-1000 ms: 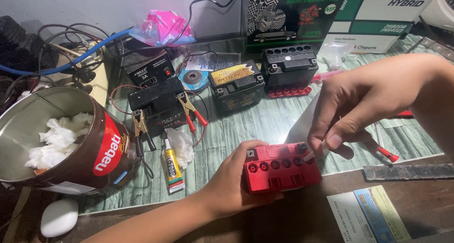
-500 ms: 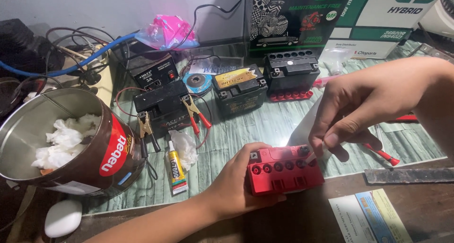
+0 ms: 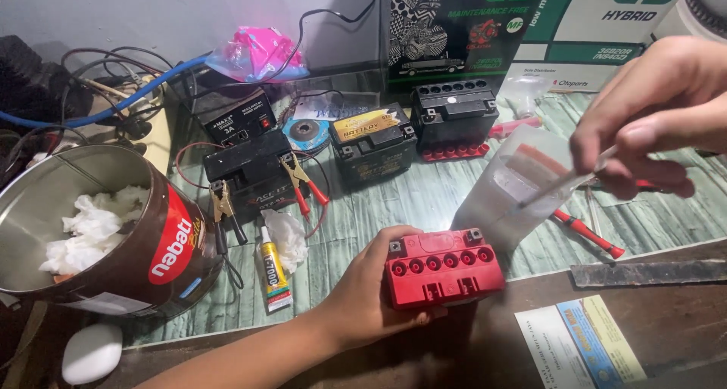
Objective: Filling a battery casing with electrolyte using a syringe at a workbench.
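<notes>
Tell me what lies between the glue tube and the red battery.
In the head view, only the left hand gripping the red battery lies between it and the glue tube; the mat there is otherwise bare.

Your left hand (image 3: 363, 298) and its forearm are bare: no glove, no sleeve, no watch or band at the wrist, no ring on the fingers that show. Your forearm runs slim and uncovered down to the bottom edge of the view. Your right hand (image 3: 651, 113) is bare too, ungloved, with short, plain nails and no ring visible. Its wrist is cut off by the right edge, so you cannot tell whether a sleeve begins there.
</notes>
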